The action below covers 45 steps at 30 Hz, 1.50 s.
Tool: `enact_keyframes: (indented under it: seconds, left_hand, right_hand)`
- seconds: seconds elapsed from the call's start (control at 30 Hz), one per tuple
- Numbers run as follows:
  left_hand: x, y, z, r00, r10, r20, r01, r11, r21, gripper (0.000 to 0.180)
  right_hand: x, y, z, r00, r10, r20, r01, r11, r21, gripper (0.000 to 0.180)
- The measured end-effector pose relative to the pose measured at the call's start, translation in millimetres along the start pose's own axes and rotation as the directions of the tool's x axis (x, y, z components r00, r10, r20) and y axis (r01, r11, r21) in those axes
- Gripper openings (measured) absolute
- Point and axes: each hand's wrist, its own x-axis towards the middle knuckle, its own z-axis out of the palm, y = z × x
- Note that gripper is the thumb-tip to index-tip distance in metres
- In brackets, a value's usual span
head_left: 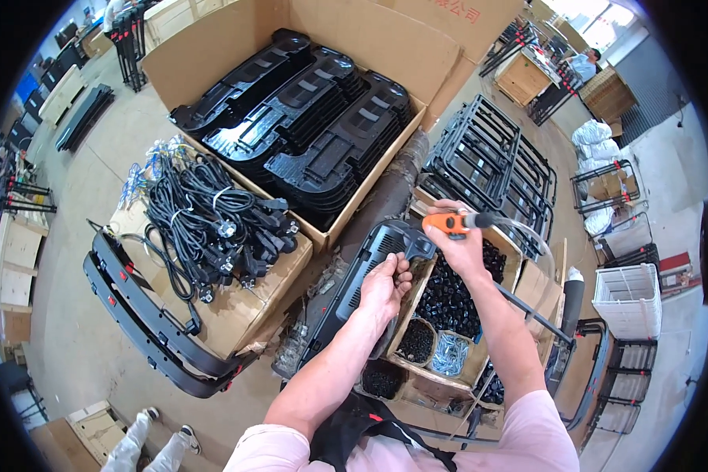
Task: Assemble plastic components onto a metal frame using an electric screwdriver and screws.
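Carton, open, far middle, packed with stacked black plastic panels. Black metal frames lie stacked to its right. Long black vented housing sits center, near side of the carton, tilted, far end toward the right. Cable bundle lies left on cardboard. Heap of small black parts fills a bin just right of the housing. Left hand rests on the housing, fingers curled; can't tell if it grips anything. Right hand grasps orange tool near the housing's far end. Dark screws and silver screws sit side by side, near right.
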Motion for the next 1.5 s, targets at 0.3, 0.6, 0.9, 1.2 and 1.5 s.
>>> enact_keyframes:
  seconds: [0.3, 0.6, 0.9, 1.2, 1.5]
  left_hand:
    - [16.8, 13.4, 4.8, 1.000, -0.001, -0.024, -0.006, 0.953, -0.302, 0.025]
    - [18.8, 12.0, -0.4, 0.999, -0.006, 0.051, 0.025, 0.927, -0.374, 0.025]
    - [13.1, 19.9, -2.3, 0.996, -0.036, 0.075, 0.062, 0.926, -0.373, 0.026]
    - [4.1, 18.8, 6.3, 1.000, 0.005, -0.003, -0.005, 0.957, -0.290, 0.034]
    - [-37.9, 6.1, -23.2, 0.991, -0.123, 0.053, 0.132, 0.962, -0.238, 0.029]
  right_hand:
    - [-23.9, -57.3, -3.9, 0.988, 0.031, 0.148, -0.058, 0.982, 0.182, 0.052]
    - [-32.3, -64.5, 5.3, 0.984, 0.086, 0.153, -0.112, 0.979, 0.171, 0.055]
    - [-32.1, -64.0, 17.5, 0.983, 0.067, 0.171, -0.093, 0.985, 0.147, 0.055]
    - [-18.0, -52.8, 43.5, 0.993, 0.037, 0.108, -0.053, 0.988, 0.146, 0.054]
    - [-0.5, -28.2, 59.7, 0.989, 0.086, 0.122, -0.103, 0.984, 0.145, 0.051]
